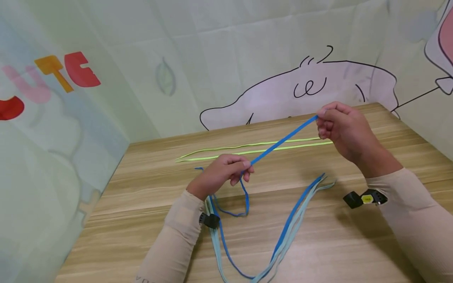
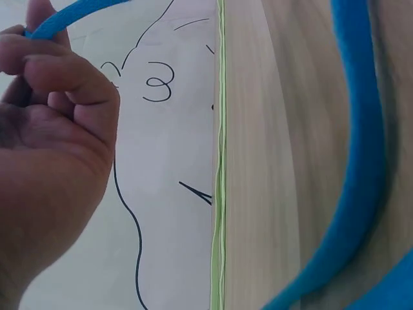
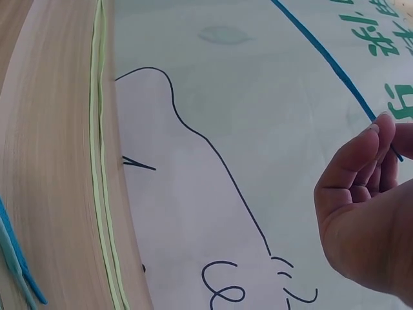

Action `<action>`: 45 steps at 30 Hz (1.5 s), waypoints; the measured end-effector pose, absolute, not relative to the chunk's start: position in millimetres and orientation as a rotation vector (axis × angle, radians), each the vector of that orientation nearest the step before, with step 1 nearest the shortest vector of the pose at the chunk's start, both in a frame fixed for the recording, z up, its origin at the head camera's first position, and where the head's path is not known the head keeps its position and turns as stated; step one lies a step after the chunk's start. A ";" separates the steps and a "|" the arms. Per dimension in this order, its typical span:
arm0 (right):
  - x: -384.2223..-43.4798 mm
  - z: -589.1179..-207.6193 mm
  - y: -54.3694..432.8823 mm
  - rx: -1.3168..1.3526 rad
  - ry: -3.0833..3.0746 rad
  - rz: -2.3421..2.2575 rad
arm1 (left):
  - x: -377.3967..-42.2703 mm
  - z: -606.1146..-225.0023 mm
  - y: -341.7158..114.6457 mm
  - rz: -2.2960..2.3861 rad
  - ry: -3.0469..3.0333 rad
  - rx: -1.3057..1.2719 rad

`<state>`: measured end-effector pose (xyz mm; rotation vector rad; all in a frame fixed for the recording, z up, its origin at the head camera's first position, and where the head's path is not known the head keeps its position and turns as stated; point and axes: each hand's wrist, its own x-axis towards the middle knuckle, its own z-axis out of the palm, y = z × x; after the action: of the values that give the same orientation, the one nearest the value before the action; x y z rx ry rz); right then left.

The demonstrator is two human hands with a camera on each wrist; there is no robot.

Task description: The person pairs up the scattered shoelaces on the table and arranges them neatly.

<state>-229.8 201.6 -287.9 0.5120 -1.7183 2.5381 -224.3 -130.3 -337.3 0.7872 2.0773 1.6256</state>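
A flat blue shoelace (image 1: 283, 140) runs taut and slanting between my two hands above the table. My left hand (image 1: 223, 172) pinches it at the lower end of this stretch, and the rest dangles below in a loose loop (image 1: 247, 196). Higher up at the right, my right hand (image 1: 345, 131) pinches it near its tip between thumb and fingertips; in the right wrist view a short end (image 3: 398, 155) pokes out past the fingers. Under the hands, light blue shoelaces (image 1: 295, 224) and a darker blue one (image 1: 287, 232) lie together in a wide U.
Two yellow-green shoelaces (image 1: 212, 158) lie side by side along the back of the wooden table (image 1: 148, 220). Behind it hangs a pale cloth backdrop (image 1: 141, 59) with cartoon drawings. A black wrist camera (image 1: 364, 198) sits on the right sleeve, another (image 1: 209, 220) on the left.
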 end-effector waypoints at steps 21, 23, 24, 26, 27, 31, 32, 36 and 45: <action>-232.2 -291.4 207.3 0.395 -1.524 2.605 | -238.1 -339.7 -159.7 1.940 2.076 0.714; -232.8 -291.7 207.8 0.392 -1.512 2.606 | -239.4 -340.1 -162.6 1.961 2.071 0.708; -233.3 -292.0 208.0 0.390 -1.504 2.609 | -240.0 -340.2 -164.3 1.972 2.067 0.697; -234.5 -292.7 208.1 0.384 -1.502 2.611 | -241.0 -340.0 -167.9 1.991 2.062 0.673; -235.2 -293.2 208.3 0.381 -1.502 2.613 | -241.4 -339.7 -169.9 2.003 2.058 0.654; -238.2 -295.1 209.8 0.367 -1.510 2.615 | -243.9 -339.6 -178.2 2.057 2.042 0.592; -239.0 -295.6 210.4 0.361 -1.512 2.615 | -244.3 -339.7 -180.2 2.076 2.032 0.578; -242.0 -297.5 213.0 0.339 -1.497 2.630 | -245.7 -341.5 -187.2 2.134 2.005 0.555; -249.0 -305.8 219.7 0.261 -1.434 2.678 | -247.8 -344.5 -193.0 2.190 1.981 0.567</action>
<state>-249.0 219.7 -305.8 0.2610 -1.4343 2.6784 -247.8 -193.0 -344.5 0.5673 1.9813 2.1897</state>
